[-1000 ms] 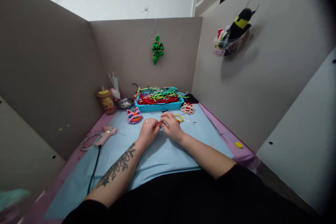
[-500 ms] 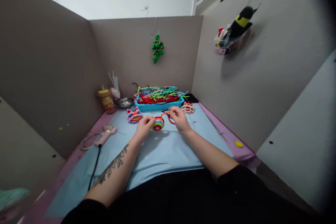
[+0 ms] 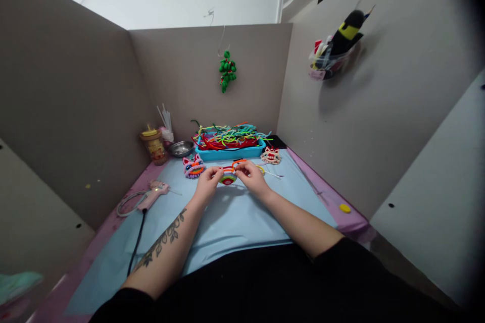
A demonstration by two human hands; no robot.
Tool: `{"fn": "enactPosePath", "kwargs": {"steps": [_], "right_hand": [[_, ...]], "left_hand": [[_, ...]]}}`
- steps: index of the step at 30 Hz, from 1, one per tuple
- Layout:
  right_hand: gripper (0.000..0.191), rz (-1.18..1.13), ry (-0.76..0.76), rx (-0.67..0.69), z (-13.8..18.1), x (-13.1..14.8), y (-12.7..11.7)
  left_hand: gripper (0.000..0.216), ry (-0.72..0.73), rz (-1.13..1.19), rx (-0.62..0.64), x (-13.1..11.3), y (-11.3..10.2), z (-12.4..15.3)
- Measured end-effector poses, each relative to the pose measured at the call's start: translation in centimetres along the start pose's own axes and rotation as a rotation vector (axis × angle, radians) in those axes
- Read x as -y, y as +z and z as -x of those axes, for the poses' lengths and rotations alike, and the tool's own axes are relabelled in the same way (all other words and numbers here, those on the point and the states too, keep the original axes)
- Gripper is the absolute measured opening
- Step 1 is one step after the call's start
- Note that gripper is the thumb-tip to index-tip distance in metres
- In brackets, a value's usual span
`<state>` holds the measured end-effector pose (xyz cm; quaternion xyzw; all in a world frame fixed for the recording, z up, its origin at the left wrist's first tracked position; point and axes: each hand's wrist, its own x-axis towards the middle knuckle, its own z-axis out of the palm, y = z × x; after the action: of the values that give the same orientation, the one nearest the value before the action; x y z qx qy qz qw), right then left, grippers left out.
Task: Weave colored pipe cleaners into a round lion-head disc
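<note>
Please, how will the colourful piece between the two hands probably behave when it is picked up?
The colourful piece is probably light: the left hand pinches its edge, and a shadow shows on the blue cloth below. It likely keeps its shape, since no sag is visible. The orange strand above may flex, as it is curved.

Wearing a black fabric top (image 3: 265,282) with short black sleeves (image 3: 127,305); showing a dark grey, leafy, possibly floral tattoo (image 3: 159,246) along the left forearm (image 3: 184,242).
</note>
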<state>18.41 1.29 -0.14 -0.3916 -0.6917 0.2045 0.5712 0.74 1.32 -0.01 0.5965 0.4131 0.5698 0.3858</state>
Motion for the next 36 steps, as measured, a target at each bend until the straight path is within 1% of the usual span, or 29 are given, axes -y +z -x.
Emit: {"fn": "enactPosePath", "kwargs": {"steps": [3, 8, 11, 14, 17, 21, 23, 27, 29, 31, 36], "right_hand": [[0.012, 0.031, -0.046, 0.024, 0.2, 0.4, 0.1], [0.008, 0.102, -0.094, 0.021, 0.4, 0.8, 0.2], [0.005, 0.118, -0.099, 0.026, 0.4, 0.6, 0.2], [0.006, 0.115, -0.08, 0.038, 0.4, 0.5, 0.3], [0.006, 0.098, -0.052, -0.001, 0.4, 0.6, 0.2], [0.009, 0.065, -0.073, -0.03, 0.5, 0.7, 0.3], [0.012, 0.049, -0.036, -0.049, 0.5, 0.5, 0.4], [0.023, -0.055, 0.106, -0.114, 0.1, 0.2, 0.4], [0.026, -0.146, 0.133, -0.092, -0.1, 0.3, 0.1], [0.023, -0.191, 0.134, -0.053, -0.2, 0.5, -0.2], [0.015, -0.124, 0.138, 0.037, 0.0, 1.1, -0.6]], "left_hand": [[0.028, 0.03, -0.022, -0.005, 0.4, -0.1, 0.0], [0.029, 0.042, -0.028, -0.022, 0.4, 0.1, 0.1], [0.028, 0.04, -0.032, -0.018, 0.2, 0.2, 0.3], [0.028, 0.048, -0.041, -0.017, -0.1, 0.3, 0.4], [0.027, 0.057, -0.067, -0.03, -0.5, 0.3, 0.5], [0.026, 0.065, -0.085, -0.033, -0.7, 0.4, 0.5], [0.025, 0.061, -0.084, -0.023, -0.7, 0.4, 0.5], [0.025, 0.077, -0.079, 0.003, -0.4, 0.4, 0.5], [0.024, 0.107, -0.114, 0.017, -0.3, 0.3, 0.6], [0.022, 0.147, -0.167, 0.032, -0.4, 0.3, 0.7], [0.019, 0.233, -0.261, 0.03, -1.1, 0.5, 1.1]]}}
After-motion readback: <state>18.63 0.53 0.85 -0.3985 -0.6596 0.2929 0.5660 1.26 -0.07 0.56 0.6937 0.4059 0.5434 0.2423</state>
